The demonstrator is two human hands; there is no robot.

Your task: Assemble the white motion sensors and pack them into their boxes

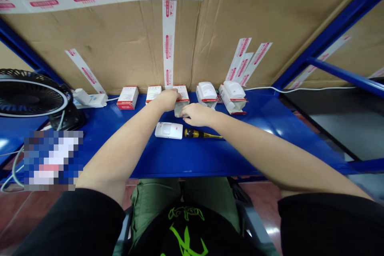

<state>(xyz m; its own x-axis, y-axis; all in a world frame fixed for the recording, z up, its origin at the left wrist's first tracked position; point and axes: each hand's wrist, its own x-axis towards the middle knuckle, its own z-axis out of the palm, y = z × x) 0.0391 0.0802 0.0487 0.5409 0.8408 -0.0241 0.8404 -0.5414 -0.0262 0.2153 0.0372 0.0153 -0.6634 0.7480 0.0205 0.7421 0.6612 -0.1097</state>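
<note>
My left hand (168, 99) is curled over the top of a small red-and-white box (181, 97) that stands at the back of the blue shelf (210, 156). My right hand (196, 114) grips the same box at its lower open end, fingers closed. Just in front of both hands lie a white sensor unit (169, 130) and a screwdriver with a yellow-and-black handle (201, 134). Two more closed red-and-white boxes (127, 97) stand to the left. To the right, two white sensor units (207, 91) rest on their opened boxes.
A black desk fan (28, 94) stands at the far left, with a white power strip (88, 98) and cables beside it. A taped cardboard wall (192, 28) backs the shelf. Blue frame bars (345, 74) run along the right. A blurred patch covers the left front.
</note>
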